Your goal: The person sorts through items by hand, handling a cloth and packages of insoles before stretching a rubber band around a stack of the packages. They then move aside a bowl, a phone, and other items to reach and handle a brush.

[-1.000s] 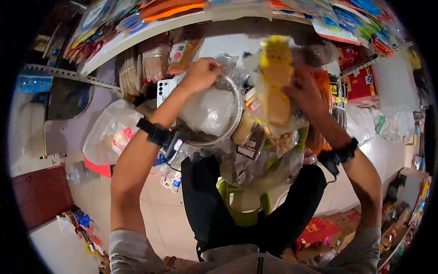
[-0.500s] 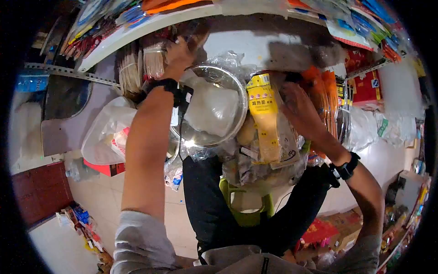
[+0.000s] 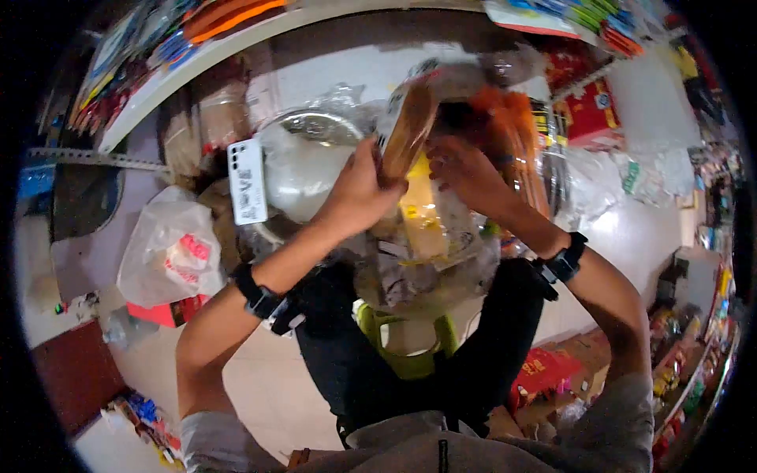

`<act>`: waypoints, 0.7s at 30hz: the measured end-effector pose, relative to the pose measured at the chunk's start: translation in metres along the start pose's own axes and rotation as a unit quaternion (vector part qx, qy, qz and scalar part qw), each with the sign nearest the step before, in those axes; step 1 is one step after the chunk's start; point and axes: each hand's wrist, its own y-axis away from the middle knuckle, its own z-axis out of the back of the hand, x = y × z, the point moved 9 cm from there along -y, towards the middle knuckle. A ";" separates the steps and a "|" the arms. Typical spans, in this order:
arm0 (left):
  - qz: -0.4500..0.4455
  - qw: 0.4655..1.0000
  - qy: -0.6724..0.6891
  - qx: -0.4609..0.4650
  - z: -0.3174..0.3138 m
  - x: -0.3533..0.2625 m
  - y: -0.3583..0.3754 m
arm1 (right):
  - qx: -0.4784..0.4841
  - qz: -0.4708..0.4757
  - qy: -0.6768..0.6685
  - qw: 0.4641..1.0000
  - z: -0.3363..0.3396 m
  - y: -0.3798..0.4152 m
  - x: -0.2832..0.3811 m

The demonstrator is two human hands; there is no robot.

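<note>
My left hand (image 3: 364,189) is closed around the lower end of a long brown packet in clear plastic (image 3: 410,130), tilted up and away from me; its exact kind is blurred. My right hand (image 3: 469,177) is just right of it, fingers loosely bent and apart, with nothing visible in them. Below both hands lies a yellow printed packet (image 3: 423,213) on a pile of clear plastic bags (image 3: 394,272). Left of my left hand stands a round metal basin (image 3: 315,118) with a whitish plastic bag (image 3: 303,177) in it.
A white phone (image 3: 248,181) is at the basin's left edge. Brown bundles (image 3: 223,110) stand at the back left, orange packets (image 3: 528,150) at the right. A shelf edge (image 3: 158,98) runs overhead. A white plastic bag (image 3: 173,244) sits at the left; a green stool (image 3: 406,339) is below.
My left hand has come back from the bundles at the back left, now holding the brown packet. My right hand has shifted left, toward it. The view has moved, and the phone shows fully.
</note>
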 end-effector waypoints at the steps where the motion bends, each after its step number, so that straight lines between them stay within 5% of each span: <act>1: 0.001 0.999 -0.033 0.023 -0.014 0.003 0.011 | -0.010 -0.013 0.130 0.991 0.013 -0.002 -0.002; 3: -0.004 0.997 -0.062 0.049 -0.030 0.009 0.022 | -0.043 -0.010 0.183 0.982 0.044 -0.004 0.001; 6: -0.125 0.969 -0.211 0.004 -0.025 -0.008 0.016 | -0.082 -0.035 0.323 0.942 0.107 -0.048 -0.031; 8: -0.120 0.970 -0.210 0.030 -0.017 -0.010 -0.023 | -0.124 0.012 0.589 0.798 0.146 -0.081 -0.051; 12: -0.219 0.938 -0.264 -0.051 -0.003 -0.036 -0.119 | -0.204 0.037 0.538 0.817 0.203 -0.107 -0.039; 14: -0.245 0.920 -0.306 -0.027 -0.015 -0.035 -0.176 | -0.212 0.059 0.673 0.706 0.216 -0.125 -0.047; 18: -0.275 0.896 -0.348 0.004 -0.055 -0.020 -0.274 | -0.294 0.053 0.642 0.706 0.254 -0.152 -0.087; 21: -0.172 0.952 -0.239 0.087 -0.081 -0.001 -0.330 | -0.223 0.053 0.576 0.785 0.245 -0.146 -0.067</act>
